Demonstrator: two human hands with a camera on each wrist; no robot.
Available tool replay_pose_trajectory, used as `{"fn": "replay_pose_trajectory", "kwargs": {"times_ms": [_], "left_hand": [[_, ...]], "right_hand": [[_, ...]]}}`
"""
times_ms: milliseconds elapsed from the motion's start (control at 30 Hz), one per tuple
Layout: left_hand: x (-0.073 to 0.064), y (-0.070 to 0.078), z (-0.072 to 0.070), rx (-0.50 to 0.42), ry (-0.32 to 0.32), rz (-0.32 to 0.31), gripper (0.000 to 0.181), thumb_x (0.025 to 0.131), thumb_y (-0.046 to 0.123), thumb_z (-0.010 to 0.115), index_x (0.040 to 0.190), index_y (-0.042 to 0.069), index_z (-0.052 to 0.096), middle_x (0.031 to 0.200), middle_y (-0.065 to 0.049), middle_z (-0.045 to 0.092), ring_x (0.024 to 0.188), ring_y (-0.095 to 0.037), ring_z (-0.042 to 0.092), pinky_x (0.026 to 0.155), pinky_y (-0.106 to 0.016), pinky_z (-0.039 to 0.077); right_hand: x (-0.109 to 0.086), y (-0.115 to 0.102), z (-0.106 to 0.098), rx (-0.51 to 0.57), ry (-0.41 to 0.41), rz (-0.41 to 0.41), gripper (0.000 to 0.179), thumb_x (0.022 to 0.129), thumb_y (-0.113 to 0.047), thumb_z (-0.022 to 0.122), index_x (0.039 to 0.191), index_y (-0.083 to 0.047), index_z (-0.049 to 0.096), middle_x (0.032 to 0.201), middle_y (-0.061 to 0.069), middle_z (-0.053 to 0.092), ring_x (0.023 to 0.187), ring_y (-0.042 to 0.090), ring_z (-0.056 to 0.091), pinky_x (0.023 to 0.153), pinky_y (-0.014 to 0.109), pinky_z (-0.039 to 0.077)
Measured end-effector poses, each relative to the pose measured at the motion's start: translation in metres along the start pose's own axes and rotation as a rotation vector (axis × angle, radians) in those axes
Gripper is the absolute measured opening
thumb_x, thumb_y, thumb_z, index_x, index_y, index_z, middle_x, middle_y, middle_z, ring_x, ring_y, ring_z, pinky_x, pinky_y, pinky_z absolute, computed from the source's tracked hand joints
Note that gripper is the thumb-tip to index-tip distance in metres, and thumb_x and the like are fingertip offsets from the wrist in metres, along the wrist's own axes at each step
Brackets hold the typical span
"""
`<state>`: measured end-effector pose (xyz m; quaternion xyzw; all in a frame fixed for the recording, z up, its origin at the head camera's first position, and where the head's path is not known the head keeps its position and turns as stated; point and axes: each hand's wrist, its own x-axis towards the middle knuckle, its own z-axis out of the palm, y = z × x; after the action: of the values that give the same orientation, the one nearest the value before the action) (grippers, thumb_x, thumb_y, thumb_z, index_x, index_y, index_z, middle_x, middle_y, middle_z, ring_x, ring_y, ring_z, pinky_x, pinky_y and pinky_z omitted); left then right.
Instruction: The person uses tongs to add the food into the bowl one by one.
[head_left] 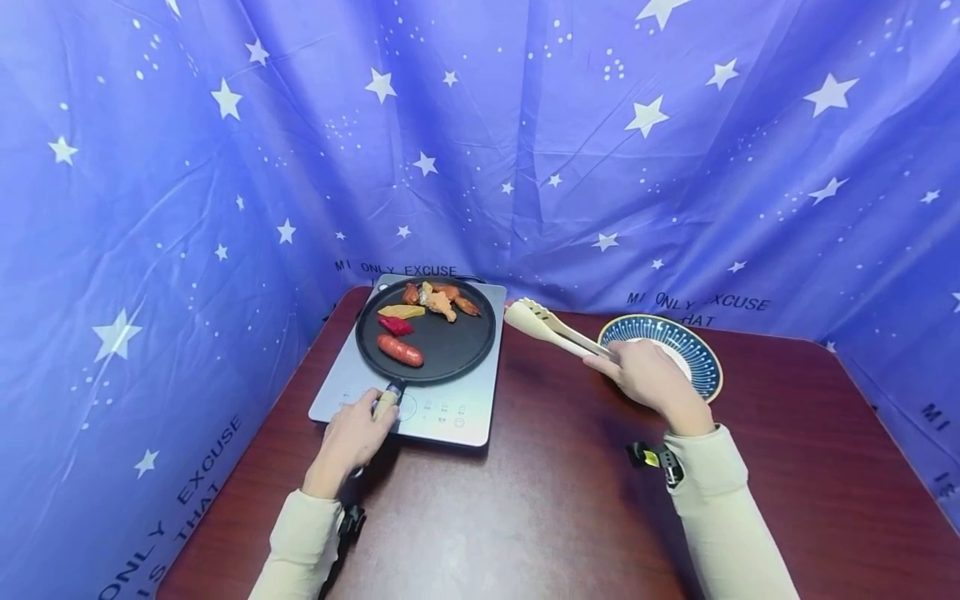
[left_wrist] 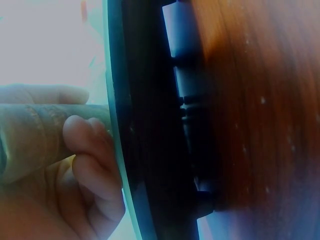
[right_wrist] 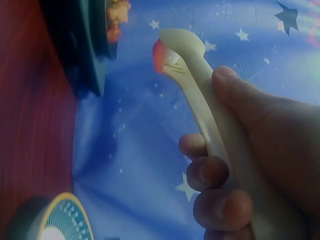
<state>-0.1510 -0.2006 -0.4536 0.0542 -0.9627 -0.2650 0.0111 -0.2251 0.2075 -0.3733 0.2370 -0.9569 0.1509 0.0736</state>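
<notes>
My left hand (head_left: 354, 433) holds the handle (head_left: 386, 400) of a round black frying pan (head_left: 450, 350). In the left wrist view, its fingers (left_wrist: 92, 145) are curled round that handle. On the pan lie a sausage (head_left: 400, 350), a red piece (head_left: 395, 325), a yellow piece (head_left: 401, 312) and several browned pieces of food (head_left: 441, 305). Cream-coloured tongs (head_left: 551, 327) are gripped in my right hand (head_left: 652, 379), raised between pan and plate. A reddish piece (right_wrist: 158, 56) is pinched in the tongs' tips; its kind cannot be made out.
The pan stands on a silver induction cooker (head_left: 442, 421) at the left of the dark red table (head_left: 555, 500). A blue-patterned plate (head_left: 701, 358) with a yellow rim sits at the right, partly behind my right hand. A blue star-printed curtain (head_left: 517, 167) hangs around the table's back and sides.
</notes>
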Motion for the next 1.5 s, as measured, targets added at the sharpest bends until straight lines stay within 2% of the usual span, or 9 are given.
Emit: {"fn": "replay_pose_trajectory", "kwargs": {"times_ms": [233,433,667,1033,1500], "left_hand": [[-0.003,-0.001,-0.002,-0.008,-0.002,-0.004,0.041,0.089,0.040,0.054,0.117,0.011,0.056,0.069,-0.006,0.054,0.064,-0.025,0.052,0.056,-0.038,0.037],[-0.003,-0.001,-0.003,-0.011,0.017,0.016,0.040,0.088,0.039,0.054,0.117,0.010,0.057,0.069,-0.005,0.054,0.064,-0.025,0.052,0.057,-0.039,0.038],[0.000,0.000,-0.002,-0.013,0.007,0.012,0.041,0.089,0.039,0.054,0.117,0.011,0.056,0.068,-0.005,0.053,0.063,-0.024,0.052,0.056,-0.038,0.038],[0.000,-0.002,-0.004,-0.012,0.006,0.007,0.041,0.089,0.039,0.054,0.117,0.010,0.056,0.070,-0.006,0.054,0.065,-0.025,0.053,0.057,-0.039,0.038],[0.002,0.000,-0.002,-0.009,-0.001,0.010,0.041,0.089,0.039,0.054,0.118,0.009,0.056,0.069,-0.005,0.053,0.064,-0.024,0.052,0.057,-0.038,0.038]], "right_hand": [[0.013,-0.019,0.010,0.010,-0.039,0.001,0.042,0.092,-0.045,0.055,0.066,-0.014,0.049,0.055,-0.003,0.040,0.050,0.016,0.042,0.050,0.035,0.036],[0.021,-0.035,0.016,0.026,-0.036,-0.036,0.040,0.092,-0.043,0.057,0.065,-0.014,0.050,0.054,-0.003,0.040,0.049,0.017,0.042,0.051,0.036,0.037],[0.029,-0.048,0.025,0.015,-0.053,-0.051,0.040,0.091,-0.043,0.059,0.064,-0.014,0.051,0.053,-0.004,0.040,0.048,0.016,0.041,0.048,0.035,0.036],[0.042,-0.060,0.038,-0.026,-0.130,-0.011,0.043,0.090,-0.049,0.057,0.065,-0.014,0.053,0.055,-0.001,0.046,0.049,0.019,0.046,0.051,0.039,0.039],[0.058,-0.071,0.049,-0.064,-0.196,-0.037,0.045,0.090,-0.052,0.055,0.065,-0.015,0.058,0.056,0.000,0.050,0.051,0.019,0.049,0.052,0.039,0.041]]}}
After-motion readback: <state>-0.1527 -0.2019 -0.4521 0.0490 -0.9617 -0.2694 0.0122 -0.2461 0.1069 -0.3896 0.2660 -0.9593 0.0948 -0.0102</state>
